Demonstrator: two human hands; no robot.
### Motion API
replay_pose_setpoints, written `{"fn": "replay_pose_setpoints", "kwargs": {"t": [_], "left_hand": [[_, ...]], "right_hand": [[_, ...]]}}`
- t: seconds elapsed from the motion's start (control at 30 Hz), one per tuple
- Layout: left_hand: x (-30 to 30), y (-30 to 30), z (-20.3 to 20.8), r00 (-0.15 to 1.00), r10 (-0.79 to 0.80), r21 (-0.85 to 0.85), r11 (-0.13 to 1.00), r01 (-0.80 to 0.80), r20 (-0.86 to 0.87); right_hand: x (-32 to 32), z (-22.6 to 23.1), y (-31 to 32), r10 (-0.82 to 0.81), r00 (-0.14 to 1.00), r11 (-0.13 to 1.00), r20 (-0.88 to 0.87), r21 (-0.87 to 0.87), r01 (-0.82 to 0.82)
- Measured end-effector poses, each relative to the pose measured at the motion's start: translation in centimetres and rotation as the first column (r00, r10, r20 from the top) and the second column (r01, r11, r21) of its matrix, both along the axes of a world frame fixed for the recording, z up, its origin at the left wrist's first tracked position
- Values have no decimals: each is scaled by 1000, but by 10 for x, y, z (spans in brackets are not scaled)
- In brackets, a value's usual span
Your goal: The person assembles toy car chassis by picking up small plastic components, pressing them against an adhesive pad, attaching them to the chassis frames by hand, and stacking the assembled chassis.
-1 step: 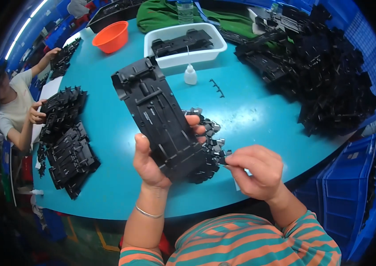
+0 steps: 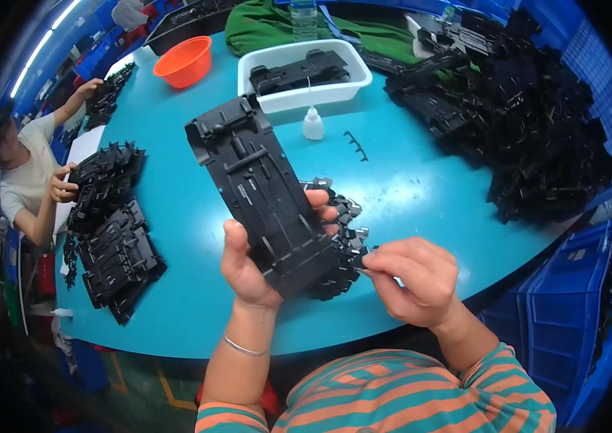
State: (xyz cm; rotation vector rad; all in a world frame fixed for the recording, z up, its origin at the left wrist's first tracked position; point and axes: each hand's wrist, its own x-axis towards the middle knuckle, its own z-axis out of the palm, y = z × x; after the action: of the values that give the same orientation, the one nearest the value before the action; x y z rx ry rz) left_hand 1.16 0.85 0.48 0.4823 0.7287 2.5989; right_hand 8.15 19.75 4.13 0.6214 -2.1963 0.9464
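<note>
A long black plastic chassis plate [image 2: 259,195], like the underside of a toy car, lies tilted in my left hand [image 2: 244,270]. My thumb is on its left side and my fingertips show past its right edge. My right hand [image 2: 421,278] is closed, thumb and forefinger pinching a small dark part [image 2: 371,256] to the right of the plate's near end. What this part is, I cannot make out. Behind and beside the plate lies a heap of small black and silvery parts [image 2: 349,209], partly hidden by it.
On the teal table [image 2: 436,187] stand a small white squeeze bottle [image 2: 312,126], a white tub [image 2: 270,102] holding a black chassis, and an orange bowl [image 2: 185,63]. A thin black strip [image 2: 355,146] lies nearby. Black parts pile up right [image 2: 536,123] and left [image 2: 122,245], where another person [image 2: 32,166] works.
My right hand has shifted very slightly left, closer to the chassis plate. The rest of the scene has moved a touch to the right in view.
</note>
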Motion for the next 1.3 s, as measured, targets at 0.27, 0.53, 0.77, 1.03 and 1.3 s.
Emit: {"fn": "replay_pose_setpoints", "kwargs": {"t": [0.27,0.53,0.77,1.03,1.3], "left_hand": [[2,0,3,999,7,-22,1000,-8,-47],[1,1,4,999,5,-47,999,-7,-54],[3,0,4,998,4,-73,997,-8,-58],[4,1,7,993,0,-162,987,-19,-116],[5,2,7,990,-10,-183,983,-15,-137]], "right_hand": [[-15,-10,-13,-1,994,999,-111,50,6],[-18,-13,-17,-10,992,998,-128,56,18],[-16,-15,-16,-18,993,995,-118,99,30],[-16,-17,-15,-23,994,991,-107,132,37],[-17,-21,-16,-9,994,994,-107,110,21]]}}
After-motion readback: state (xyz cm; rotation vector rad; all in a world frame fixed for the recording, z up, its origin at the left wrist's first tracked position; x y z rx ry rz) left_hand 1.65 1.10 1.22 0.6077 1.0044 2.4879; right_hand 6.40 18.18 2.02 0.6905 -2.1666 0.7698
